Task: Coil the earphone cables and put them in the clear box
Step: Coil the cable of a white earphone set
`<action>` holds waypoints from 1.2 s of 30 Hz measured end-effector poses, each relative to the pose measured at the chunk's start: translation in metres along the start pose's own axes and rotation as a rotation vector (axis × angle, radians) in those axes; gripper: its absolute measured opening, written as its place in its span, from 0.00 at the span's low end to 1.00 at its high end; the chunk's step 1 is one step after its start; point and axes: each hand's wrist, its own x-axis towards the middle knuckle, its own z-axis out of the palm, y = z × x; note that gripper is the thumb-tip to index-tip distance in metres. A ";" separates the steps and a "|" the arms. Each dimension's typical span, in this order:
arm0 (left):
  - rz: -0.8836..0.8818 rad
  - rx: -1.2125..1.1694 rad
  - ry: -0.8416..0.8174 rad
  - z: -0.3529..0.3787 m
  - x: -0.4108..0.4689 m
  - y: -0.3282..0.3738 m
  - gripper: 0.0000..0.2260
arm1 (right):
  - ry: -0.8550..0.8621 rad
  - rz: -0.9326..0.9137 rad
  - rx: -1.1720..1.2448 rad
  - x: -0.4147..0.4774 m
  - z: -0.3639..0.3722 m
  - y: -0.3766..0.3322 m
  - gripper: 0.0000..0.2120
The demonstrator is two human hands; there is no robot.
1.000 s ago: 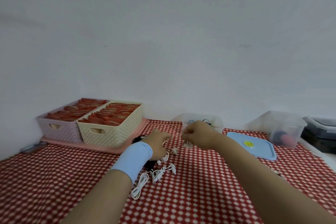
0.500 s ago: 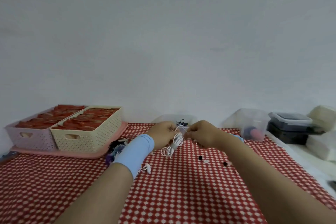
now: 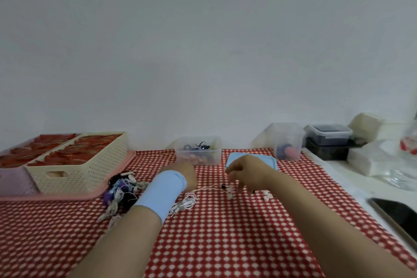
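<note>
left hand (image 3: 180,172): fingers hidden, grip cannot be told | right hand (image 3: 250,171): curled fingers pinch white earphone cable (image 3: 187,202) | cable: strung between hands, loops on checked worktop (image 3: 225,232) | clear box (image 3: 198,154): just behind hands

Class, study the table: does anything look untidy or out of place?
Yes. Beside the cream basket, a heap of earphones lies tangled on the cloth. The blue lid lies off the clear box, partly behind the right hand, which pinches a white cable.
</note>
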 end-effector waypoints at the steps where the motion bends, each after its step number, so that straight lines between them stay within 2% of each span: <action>1: 0.060 -0.073 0.050 -0.001 -0.001 0.002 0.15 | 0.016 -0.002 -0.011 0.002 0.001 0.002 0.11; 3: 0.203 -0.222 0.122 0.000 -0.004 0.012 0.13 | 0.038 -0.011 -0.054 0.006 0.003 0.004 0.13; 6: 0.300 -0.363 0.146 0.009 -0.007 0.026 0.09 | 0.054 -0.067 -0.218 0.013 0.011 0.004 0.12; 12: 0.267 -0.387 0.076 0.035 0.005 0.023 0.08 | -0.001 -0.084 -0.317 0.025 0.026 0.006 0.12; 15: 0.250 -0.393 0.056 0.039 0.008 0.013 0.13 | -0.037 -0.091 -0.290 0.030 0.027 0.009 0.12; 19: 0.248 -0.402 0.002 0.036 0.011 0.010 0.17 | 0.003 -0.059 -0.238 0.030 0.021 0.011 0.10; 23: 0.255 -0.440 -0.008 0.037 0.013 0.020 0.11 | -0.054 -0.018 -0.155 0.023 0.012 0.013 0.04; 27: 0.244 -0.490 0.052 0.041 0.015 0.022 0.07 | -0.052 -0.034 -0.211 0.019 0.015 0.015 0.11; 29: 0.234 -0.530 0.099 0.041 0.015 0.022 0.08 | -0.020 -0.026 -0.178 0.016 0.016 0.015 0.09; 31: 0.218 -0.611 0.145 0.041 0.013 0.023 0.10 | 0.017 -0.033 -0.160 0.013 0.016 0.016 0.08; 33: 0.207 -0.792 0.172 0.042 0.009 0.025 0.11 | 0.073 -0.043 -0.102 0.010 0.014 0.017 0.07; 36: 0.189 -1.052 0.174 0.042 0.002 0.027 0.11 | 0.152 -0.028 0.156 0.003 0.013 0.016 0.05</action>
